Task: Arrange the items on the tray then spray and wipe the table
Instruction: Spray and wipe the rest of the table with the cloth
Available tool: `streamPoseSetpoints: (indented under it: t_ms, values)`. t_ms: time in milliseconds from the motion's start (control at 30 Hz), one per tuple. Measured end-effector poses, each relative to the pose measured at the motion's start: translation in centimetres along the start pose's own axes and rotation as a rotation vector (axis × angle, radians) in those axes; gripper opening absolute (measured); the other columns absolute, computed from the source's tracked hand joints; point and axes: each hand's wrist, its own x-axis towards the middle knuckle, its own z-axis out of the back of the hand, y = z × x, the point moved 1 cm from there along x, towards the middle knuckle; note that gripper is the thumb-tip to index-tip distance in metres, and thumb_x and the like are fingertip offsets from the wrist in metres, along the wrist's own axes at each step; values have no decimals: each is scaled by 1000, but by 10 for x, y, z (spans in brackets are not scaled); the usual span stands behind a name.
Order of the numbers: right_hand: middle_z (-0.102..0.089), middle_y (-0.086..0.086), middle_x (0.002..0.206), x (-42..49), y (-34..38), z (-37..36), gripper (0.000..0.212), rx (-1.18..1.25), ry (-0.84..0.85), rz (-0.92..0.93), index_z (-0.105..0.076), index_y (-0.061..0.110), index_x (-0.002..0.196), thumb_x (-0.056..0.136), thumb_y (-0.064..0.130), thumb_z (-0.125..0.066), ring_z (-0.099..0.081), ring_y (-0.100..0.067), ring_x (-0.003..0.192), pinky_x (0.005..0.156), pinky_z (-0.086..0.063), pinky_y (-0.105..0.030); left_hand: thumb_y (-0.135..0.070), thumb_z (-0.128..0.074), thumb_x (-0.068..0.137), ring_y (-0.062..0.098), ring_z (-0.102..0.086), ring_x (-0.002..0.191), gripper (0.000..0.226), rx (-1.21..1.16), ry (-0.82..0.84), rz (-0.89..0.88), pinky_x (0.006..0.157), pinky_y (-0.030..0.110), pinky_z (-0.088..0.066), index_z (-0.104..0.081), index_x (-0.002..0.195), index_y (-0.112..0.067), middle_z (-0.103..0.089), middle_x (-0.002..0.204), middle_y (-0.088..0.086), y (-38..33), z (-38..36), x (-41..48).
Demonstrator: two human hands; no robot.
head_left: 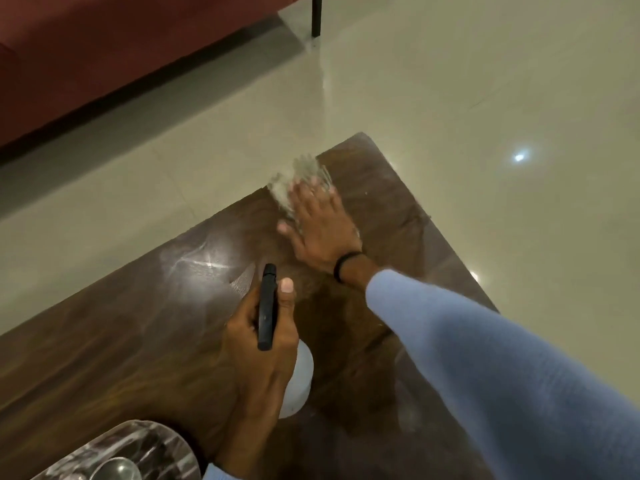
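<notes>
Bench [121, 341]: dark wood grain, glossy, with a glare patch left of centre; the far corner points away over a pale tiled floor [450, 98].

Cloth [294, 181]: pale grey and blurred, lying on the bench near the far corner, along its left edge.

Right hand [318, 226]: palm down, fingers spread flat, pressing on the near part of the cloth. There is a black band [346, 265] at the wrist and a light blue sleeve [485, 358].

Spray bottle [267, 306]: black head and white body, held above the middle of the bench.

Left hand [263, 341]: fingers curled round the neck of the spray bottle, thumb lying along the head.

Tray [149, 441]: marbled grey, on the bench at the near left corner of the view, holding a shiny metal item [117, 469] that is partly cut off.

Sofa [104, 46]: red, far left, standing on the floor.
</notes>
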Motion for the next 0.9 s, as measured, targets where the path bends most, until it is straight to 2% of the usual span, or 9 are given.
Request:
streamPoseSetpoints:
  t_ms: [100,167,267,367,433,500,633,767,900]
  values:
    - [-15,-5,168,-60,-30,-6,71,3,27,126,-13,19,161,104,57,-30,-8,-23,156,126,-10,-50,-66,-53,91,13,-61,45,54,46,-83,39,53,34,-54,-72,94,-16,-62,52,-1,-5,-8,7]
    - [-14,-5,168,-64,-72,2,70,39,2,10,-12,20,161,103,55,-31,-8,-23,156,125,-12,-52,-68,-52,90,17,-61,44,50,26,-99,39,51,41,-54,-69,89,-20,-61,51,0,-11,-14,11]
    - [-9,-5,169,-21,-103,20,73,72,-41,-215,-8,20,161,102,60,-23,-5,-24,156,126,-7,-49,-51,-59,95,20,-58,44,38,-15,-89,34,49,37,-50,-62,72,-21,-57,50,7,-22,-23,14]
    - [-8,-8,169,38,-93,28,76,85,-85,-327,-7,16,161,101,62,-18,-5,-28,156,126,-5,-47,-47,-58,91,24,-56,44,37,-36,-65,39,46,29,-49,-60,69,-17,-55,49,9,-28,-36,13]
    - [-4,-9,169,54,-74,26,76,44,-64,-253,-4,15,161,102,62,-15,0,-28,156,126,-1,-48,-52,-57,92,24,-57,45,41,-53,-66,64,47,31,-50,-65,74,-15,-57,51,9,-27,-45,11]
    - [-1,-8,169,38,-56,17,73,-10,-13,-63,-3,16,160,103,60,-15,3,-27,156,126,-1,-50,-60,-55,93,20,-59,45,45,-31,-56,72,47,33,-52,-68,79,-19,-61,56,6,-24,-51,9]
    - [-11,-6,168,-50,-61,1,69,-6,46,168,-13,16,161,105,55,-25,-7,-25,156,125,-13,-49,-51,-58,92,17,-60,44,38,23,43,82,49,34,-53,-63,69,-22,-62,54,3,-27,-54,0]
    - [-18,-6,167,-152,-101,-1,66,33,-19,-51,-20,14,160,104,46,-36,-12,-25,155,124,-16,-50,-54,-57,92,17,-63,46,41,45,165,142,53,37,-56,-69,76,-18,-64,54,6,-28,-53,-13]
    - [-11,-5,169,-210,-106,-10,67,55,-45,-364,-15,14,160,104,48,-26,-9,-24,156,126,-12,-48,-57,-57,91,20,-61,46,48,82,228,175,56,44,-56,-70,76,-13,-59,49,6,-20,-63,-23]
